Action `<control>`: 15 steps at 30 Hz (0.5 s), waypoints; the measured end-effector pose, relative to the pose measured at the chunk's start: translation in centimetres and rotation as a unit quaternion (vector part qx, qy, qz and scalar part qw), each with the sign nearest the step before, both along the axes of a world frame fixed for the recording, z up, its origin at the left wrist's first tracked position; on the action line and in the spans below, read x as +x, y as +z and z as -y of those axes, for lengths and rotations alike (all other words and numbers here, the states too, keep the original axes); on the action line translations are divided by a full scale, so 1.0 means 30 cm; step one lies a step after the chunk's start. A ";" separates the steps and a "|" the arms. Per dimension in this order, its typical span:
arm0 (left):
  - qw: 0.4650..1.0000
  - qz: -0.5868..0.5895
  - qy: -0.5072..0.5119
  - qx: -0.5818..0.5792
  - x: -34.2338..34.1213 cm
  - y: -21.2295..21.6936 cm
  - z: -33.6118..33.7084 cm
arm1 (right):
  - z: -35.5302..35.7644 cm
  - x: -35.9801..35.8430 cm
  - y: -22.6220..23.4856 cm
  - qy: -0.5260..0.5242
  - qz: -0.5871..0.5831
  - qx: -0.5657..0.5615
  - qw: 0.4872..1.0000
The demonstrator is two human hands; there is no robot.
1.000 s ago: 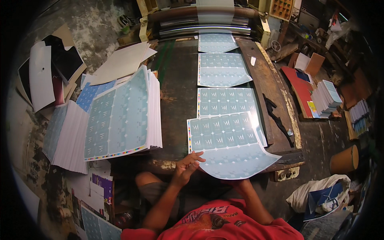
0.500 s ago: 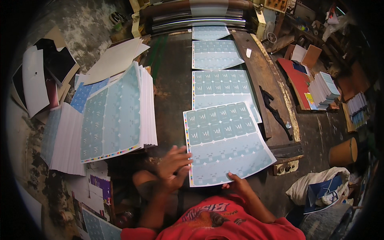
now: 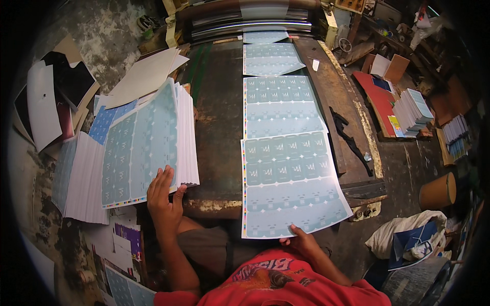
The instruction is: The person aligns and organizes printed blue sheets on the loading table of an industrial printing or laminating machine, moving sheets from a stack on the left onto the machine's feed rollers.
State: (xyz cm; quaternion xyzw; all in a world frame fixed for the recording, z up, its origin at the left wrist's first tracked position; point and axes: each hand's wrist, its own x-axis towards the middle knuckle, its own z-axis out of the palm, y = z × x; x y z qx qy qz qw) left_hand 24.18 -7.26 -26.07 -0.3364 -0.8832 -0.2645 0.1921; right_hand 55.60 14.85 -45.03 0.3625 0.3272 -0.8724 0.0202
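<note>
A light-blue printed sheet [image 3: 286, 196] with rows of card-like panels and a colour strip down its left side lies at the front of the feed table. My right hand [image 3: 302, 240] pinches its near edge, thumb on top. To the left, my left hand [image 3: 166, 196] rests its outstretched fingers on the near corner of the top sheet of a tall paper stack [image 3: 140, 148]; the thumb stands apart beside the stack's edge. Beyond the held sheet, another printed sheet [image 3: 283, 120] and further ones lead in a line up to the metal rollers [image 3: 252, 28].
The worn table [image 3: 214, 153] carries a dark metal bar [image 3: 349, 143] at the right. Blank boards [image 3: 143, 76] lie behind the left stack. On the floor to the right are another paper stack [image 3: 411, 115], a brown bin [image 3: 438, 191] and a white sack [image 3: 390, 237].
My left hand has moved left from the held sheet's edge to the stack. The line of sheets has shifted toward the rollers, and the held sheet has straightened behind the one ahead.
</note>
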 end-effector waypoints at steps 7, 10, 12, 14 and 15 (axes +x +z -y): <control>0.993 0.089 -0.025 0.073 0.013 0.046 0.010 | -0.022 -0.043 0.036 -0.043 0.021 -0.043 0.998; 0.982 0.140 -0.026 0.124 0.000 0.038 0.030 | -0.069 -0.078 -0.008 -0.053 -0.024 -0.049 0.997; 0.977 0.156 -0.012 0.147 0.004 0.034 0.020 | -0.090 -0.106 0.000 -0.071 -0.027 -0.023 0.997; 0.977 0.149 -0.001 0.150 0.008 0.025 0.011 | -0.108 -0.138 0.010 -0.089 -0.030 0.003 0.996; 0.978 0.144 0.006 0.152 0.012 0.025 0.015 | -0.113 -0.160 0.014 -0.099 -0.032 0.005 0.995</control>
